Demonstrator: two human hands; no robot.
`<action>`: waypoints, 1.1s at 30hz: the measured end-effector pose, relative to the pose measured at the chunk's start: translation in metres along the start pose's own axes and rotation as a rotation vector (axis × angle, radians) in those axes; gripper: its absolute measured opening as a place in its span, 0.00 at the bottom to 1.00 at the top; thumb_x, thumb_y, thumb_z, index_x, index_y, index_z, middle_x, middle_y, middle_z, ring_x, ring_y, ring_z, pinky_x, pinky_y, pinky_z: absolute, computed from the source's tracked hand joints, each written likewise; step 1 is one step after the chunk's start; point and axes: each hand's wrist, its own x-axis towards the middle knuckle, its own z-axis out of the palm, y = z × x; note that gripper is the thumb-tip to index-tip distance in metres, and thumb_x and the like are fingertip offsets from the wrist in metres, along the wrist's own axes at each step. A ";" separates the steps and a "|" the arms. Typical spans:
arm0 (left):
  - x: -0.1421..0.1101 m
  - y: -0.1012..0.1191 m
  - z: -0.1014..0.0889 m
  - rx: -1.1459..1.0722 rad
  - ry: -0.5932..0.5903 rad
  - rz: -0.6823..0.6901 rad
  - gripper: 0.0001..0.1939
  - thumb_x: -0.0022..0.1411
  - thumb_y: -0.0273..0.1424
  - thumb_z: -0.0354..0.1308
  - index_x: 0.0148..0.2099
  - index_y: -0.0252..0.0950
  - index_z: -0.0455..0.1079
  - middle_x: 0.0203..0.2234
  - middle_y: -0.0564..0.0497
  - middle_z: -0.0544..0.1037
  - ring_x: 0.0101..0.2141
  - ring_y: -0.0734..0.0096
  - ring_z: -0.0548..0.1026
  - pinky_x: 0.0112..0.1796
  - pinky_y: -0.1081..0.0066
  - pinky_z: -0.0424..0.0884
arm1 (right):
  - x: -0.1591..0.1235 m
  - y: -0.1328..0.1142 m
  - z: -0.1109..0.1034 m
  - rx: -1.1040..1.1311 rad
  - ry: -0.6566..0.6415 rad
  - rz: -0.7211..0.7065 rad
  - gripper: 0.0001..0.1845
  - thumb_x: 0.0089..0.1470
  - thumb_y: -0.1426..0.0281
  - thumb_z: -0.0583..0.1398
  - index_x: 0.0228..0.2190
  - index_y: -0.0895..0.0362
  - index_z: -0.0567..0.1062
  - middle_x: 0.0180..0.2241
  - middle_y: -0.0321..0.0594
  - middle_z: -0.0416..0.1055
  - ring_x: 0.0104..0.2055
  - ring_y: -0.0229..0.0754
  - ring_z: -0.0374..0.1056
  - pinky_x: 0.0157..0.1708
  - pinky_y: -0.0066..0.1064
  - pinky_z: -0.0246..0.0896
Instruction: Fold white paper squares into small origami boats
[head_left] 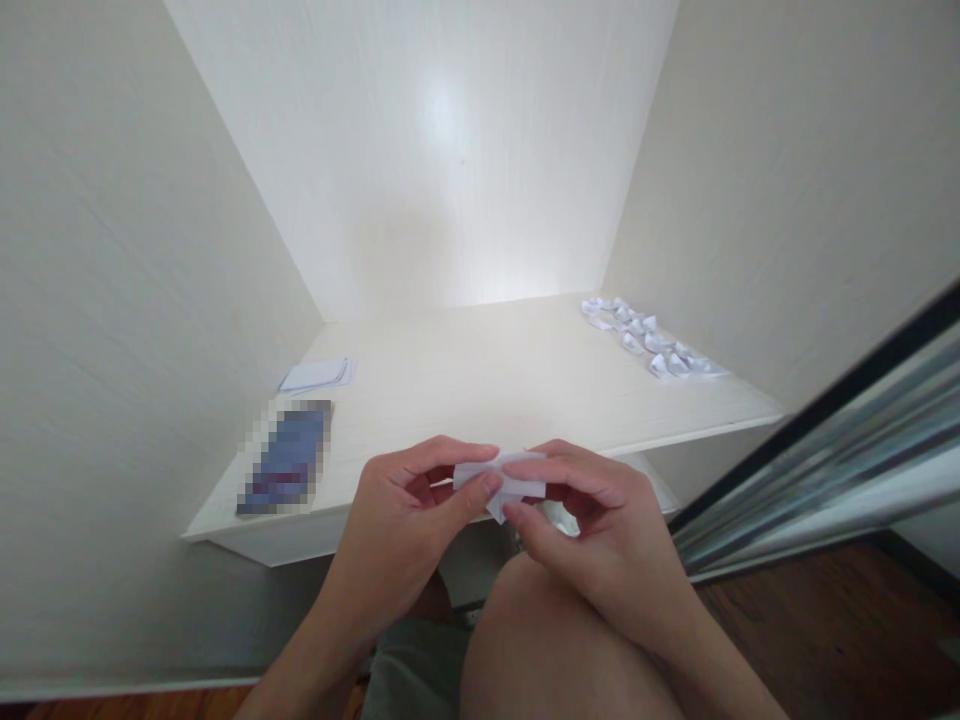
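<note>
Hands at the front edge of a pale desk (480, 380). Left hand (405, 510) and right hand (600, 520) pinch a small folded white paper (501, 478) between thumbs and fingertips, above the knee. Along the right wall, a row of folded paper pieces (651, 340). At left, a stack of white sheets (316, 375) and a blurred dark flat object (285, 460).
</note>
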 end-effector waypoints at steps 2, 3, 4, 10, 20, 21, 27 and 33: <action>-0.002 0.002 -0.001 -0.020 0.025 -0.022 0.10 0.56 0.29 0.71 0.43 0.41 0.83 0.35 0.51 0.85 0.35 0.69 0.83 0.37 0.74 0.80 | -0.001 0.000 0.001 0.013 0.006 -0.007 0.10 0.53 0.76 0.68 0.36 0.50 0.84 0.34 0.39 0.81 0.35 0.42 0.76 0.34 0.32 0.71; -0.003 0.003 0.000 -0.029 0.039 -0.017 0.13 0.55 0.29 0.72 0.44 0.42 0.83 0.34 0.51 0.86 0.34 0.70 0.83 0.36 0.75 0.80 | -0.001 0.000 0.002 0.005 0.028 -0.001 0.08 0.54 0.75 0.67 0.35 0.51 0.84 0.34 0.39 0.81 0.34 0.41 0.76 0.34 0.31 0.71; -0.003 0.005 0.000 -0.029 0.052 -0.004 0.15 0.55 0.28 0.72 0.46 0.42 0.82 0.33 0.52 0.85 0.33 0.70 0.83 0.35 0.75 0.80 | -0.002 0.000 0.002 -0.010 0.064 0.012 0.06 0.55 0.74 0.67 0.33 0.51 0.83 0.33 0.39 0.81 0.33 0.40 0.75 0.33 0.31 0.71; -0.007 0.013 0.005 0.076 0.129 0.061 0.27 0.54 0.28 0.72 0.57 0.40 0.76 0.31 0.53 0.84 0.31 0.73 0.82 0.33 0.78 0.79 | 0.000 -0.004 0.004 0.008 0.122 0.157 0.19 0.54 0.71 0.68 0.48 0.50 0.76 0.31 0.36 0.79 0.31 0.40 0.73 0.30 0.29 0.69; -0.009 0.023 0.006 0.242 0.153 0.092 0.27 0.55 0.31 0.70 0.57 0.38 0.76 0.31 0.50 0.84 0.28 0.68 0.81 0.29 0.73 0.78 | 0.007 -0.011 -0.001 -0.029 0.074 0.161 0.17 0.54 0.68 0.68 0.46 0.51 0.77 0.29 0.36 0.77 0.31 0.41 0.72 0.30 0.30 0.68; -0.009 0.023 0.006 0.248 0.142 0.087 0.27 0.55 0.32 0.70 0.58 0.38 0.75 0.32 0.50 0.84 0.28 0.68 0.81 0.28 0.73 0.78 | 0.007 -0.011 -0.002 -0.031 0.063 0.156 0.17 0.54 0.68 0.68 0.46 0.52 0.77 0.30 0.36 0.77 0.31 0.41 0.73 0.30 0.30 0.68; -0.011 0.027 0.005 0.322 0.081 0.064 0.28 0.55 0.29 0.68 0.60 0.37 0.74 0.28 0.53 0.83 0.25 0.72 0.77 0.26 0.75 0.74 | 0.003 -0.011 -0.007 -0.168 0.026 0.095 0.13 0.55 0.69 0.68 0.43 0.51 0.80 0.29 0.36 0.78 0.28 0.39 0.72 0.30 0.29 0.69; -0.012 0.031 0.002 0.286 0.041 -0.023 0.29 0.55 0.28 0.66 0.60 0.38 0.70 0.26 0.55 0.81 0.25 0.71 0.77 0.27 0.74 0.73 | -0.003 -0.005 -0.016 -0.278 0.066 0.021 0.11 0.54 0.70 0.69 0.41 0.48 0.83 0.33 0.36 0.83 0.28 0.40 0.76 0.30 0.29 0.72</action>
